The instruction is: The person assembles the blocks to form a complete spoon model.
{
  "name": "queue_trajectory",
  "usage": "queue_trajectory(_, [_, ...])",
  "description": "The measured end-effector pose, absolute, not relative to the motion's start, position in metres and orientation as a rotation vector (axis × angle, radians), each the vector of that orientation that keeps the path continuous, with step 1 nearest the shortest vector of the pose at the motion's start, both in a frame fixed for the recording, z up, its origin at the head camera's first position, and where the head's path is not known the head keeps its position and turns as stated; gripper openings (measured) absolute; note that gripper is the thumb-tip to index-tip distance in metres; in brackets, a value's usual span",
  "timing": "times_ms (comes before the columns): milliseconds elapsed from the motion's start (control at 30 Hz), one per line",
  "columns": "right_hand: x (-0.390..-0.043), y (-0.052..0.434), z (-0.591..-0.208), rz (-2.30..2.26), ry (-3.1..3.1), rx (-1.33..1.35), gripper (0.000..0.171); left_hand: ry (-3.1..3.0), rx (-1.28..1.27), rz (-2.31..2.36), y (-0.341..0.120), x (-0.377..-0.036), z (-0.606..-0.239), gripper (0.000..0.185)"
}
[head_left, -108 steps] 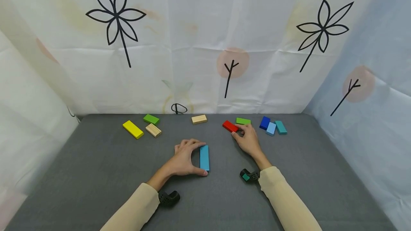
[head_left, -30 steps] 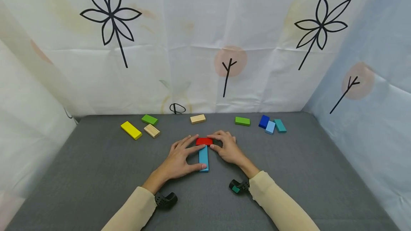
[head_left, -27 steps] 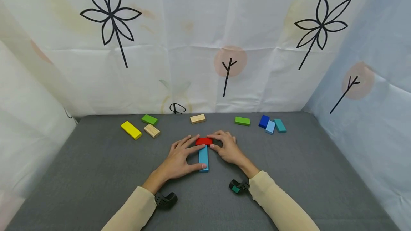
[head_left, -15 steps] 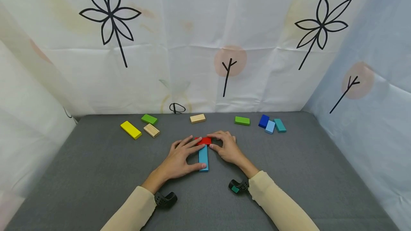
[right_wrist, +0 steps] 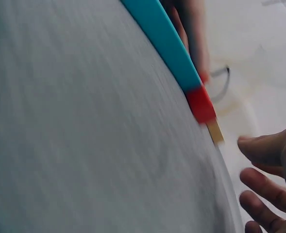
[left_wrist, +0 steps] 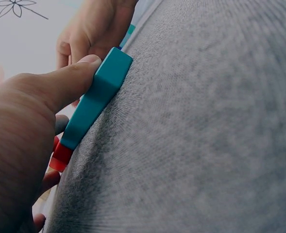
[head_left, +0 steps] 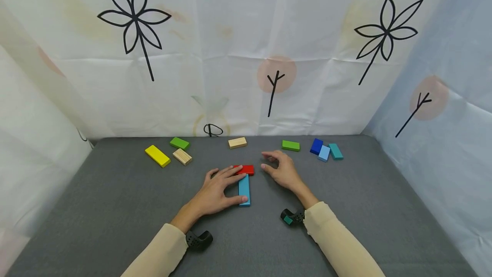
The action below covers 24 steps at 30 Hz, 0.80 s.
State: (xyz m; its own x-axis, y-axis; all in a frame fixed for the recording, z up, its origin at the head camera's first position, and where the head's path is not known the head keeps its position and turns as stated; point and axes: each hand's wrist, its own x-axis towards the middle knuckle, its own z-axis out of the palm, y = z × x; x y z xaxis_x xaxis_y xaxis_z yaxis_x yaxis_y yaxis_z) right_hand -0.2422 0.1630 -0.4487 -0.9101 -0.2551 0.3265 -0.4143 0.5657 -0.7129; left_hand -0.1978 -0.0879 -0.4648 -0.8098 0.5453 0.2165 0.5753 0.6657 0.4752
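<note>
A light blue wooden block (head_left: 244, 191) lies lengthwise on the grey cloth in the head view. Across its far end sits a red block (head_left: 249, 170), and the two form a T. My left hand (head_left: 216, 190) holds the blue block between the thumb at its near end and the index finger at its far end. Another left fingertip rests on the left part of the red block and hides some of it. To the right of the red block, apart from it, my right hand (head_left: 284, 172) hovers with relaxed fingers and nothing in them.
Along the back lie a yellow block (head_left: 157, 156), a left green block (head_left: 179, 143), natural wood blocks (head_left: 182, 156), and a right green block (head_left: 291, 145). Dark blue (head_left: 316, 146), pale blue (head_left: 324, 153) and teal (head_left: 335, 151) blocks cluster back right. A printed curtain (head_left: 230, 76) stands behind.
My right hand brought the red block from the back right to the blue block's far end. It has since let go and drawn back rightward. The left hand stays on the blue block.
</note>
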Motion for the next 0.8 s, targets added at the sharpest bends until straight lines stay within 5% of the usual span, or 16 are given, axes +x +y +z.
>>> queue_trajectory(333, [-0.262,0.214,-0.455,1.077,-2.592,0.253,0.053,-2.809,-0.975,-0.888,-0.089,-0.199,-0.466,0.072])
queue_trajectory(800, [-0.263,0.221,-0.458,0.954,-2.754,0.328,0.062,-2.763,-0.979,-0.895,-0.089,-0.198,-0.467,0.071])
